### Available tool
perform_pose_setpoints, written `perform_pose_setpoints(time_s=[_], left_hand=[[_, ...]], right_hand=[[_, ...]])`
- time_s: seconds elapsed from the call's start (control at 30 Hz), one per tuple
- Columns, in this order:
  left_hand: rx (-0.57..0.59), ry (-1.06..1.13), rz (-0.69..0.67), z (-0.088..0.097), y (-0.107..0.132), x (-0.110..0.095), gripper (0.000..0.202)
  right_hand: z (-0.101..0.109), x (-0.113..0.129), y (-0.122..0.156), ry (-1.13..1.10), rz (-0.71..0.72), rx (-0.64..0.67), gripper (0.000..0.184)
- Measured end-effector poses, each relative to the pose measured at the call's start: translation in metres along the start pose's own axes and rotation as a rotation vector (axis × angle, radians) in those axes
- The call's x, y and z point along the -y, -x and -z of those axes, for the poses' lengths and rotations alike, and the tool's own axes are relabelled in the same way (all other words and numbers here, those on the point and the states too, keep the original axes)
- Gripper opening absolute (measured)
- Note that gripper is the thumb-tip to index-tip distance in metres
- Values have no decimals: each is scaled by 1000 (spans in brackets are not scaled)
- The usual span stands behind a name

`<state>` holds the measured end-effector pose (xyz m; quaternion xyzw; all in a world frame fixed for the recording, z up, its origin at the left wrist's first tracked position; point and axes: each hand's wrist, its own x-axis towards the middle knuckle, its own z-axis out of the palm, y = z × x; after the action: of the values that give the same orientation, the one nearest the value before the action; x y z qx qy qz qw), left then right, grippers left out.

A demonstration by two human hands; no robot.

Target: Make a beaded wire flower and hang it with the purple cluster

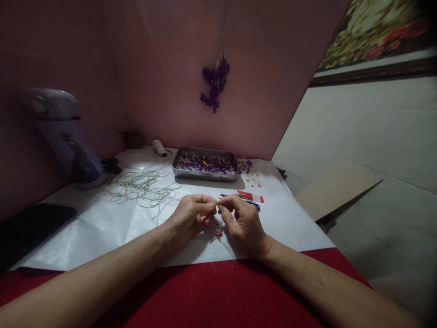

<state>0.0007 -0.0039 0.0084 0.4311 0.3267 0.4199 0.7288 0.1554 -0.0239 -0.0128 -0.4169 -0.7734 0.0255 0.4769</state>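
Filling the view at 12 o'clock, with hours counted from its centre, a pink wall is seen, bordered from 1 to 4 o'clock by a pale tiled surface. Below it a white sheet is spread, and at 6 o'clock a red cloth is left uncovered by the sheet's near edge. At 2 o'clock a framed picture is partly shown. At 9 o'clock a lilac bottle is stood upright, and at 3 o'clock a brown board is seen beyond the sheet. Between 8 and 9 o'clock a loose tangle of pale cord is laid out. At the centre, a metal tray is filled with mostly purple beads.

At 6 o'clock the left hand and the right hand are brought together, thumb and forefinger closed tightly on each. A fine end of the beaded strand is pinched there, so far as can be made out; the rest of it is hung just below, between the hands.

At 12 o'clock a purple bead cluster is hung on the wall. At 4 o'clock a small red item is placed beside a blue-handled tool, partly hidden by the right hand. Smallest, a red bead is carried on the strand.
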Motion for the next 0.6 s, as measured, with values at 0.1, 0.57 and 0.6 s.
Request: perform_pose_setpoints(time_s=[0.1,0.57,0.6], left_hand=[[-1,2,2,1,-1,0,13],[6,-27,5,2,0,1,13],[4,-27,8,2,0,1,14]], right_hand=[[0,0,0,-8,2,-6,7],[1,1,-1,-15,7,10,8],[1,1,-1,-22,4,12,7]])
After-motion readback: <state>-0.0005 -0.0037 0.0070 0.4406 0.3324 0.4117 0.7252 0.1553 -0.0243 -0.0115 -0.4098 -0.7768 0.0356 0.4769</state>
